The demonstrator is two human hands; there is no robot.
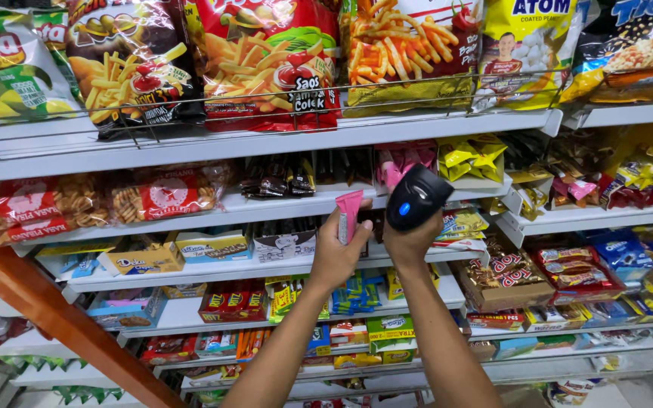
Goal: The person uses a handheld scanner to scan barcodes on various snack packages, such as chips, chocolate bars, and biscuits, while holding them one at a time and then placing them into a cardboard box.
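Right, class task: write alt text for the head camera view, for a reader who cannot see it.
A person's left hand holds up a small pink packet while the right hand aims a black handheld scanner with a blue light at it. Behind them, white shop shelves are packed with snack bags and small sweet boxes.

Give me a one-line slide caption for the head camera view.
Left hand holds a pink packet beside a black scanner gripped in the right hand.

Above the white shelf (266,143) I see a red chip bag (270,60); below it, wafer boxes (217,245).
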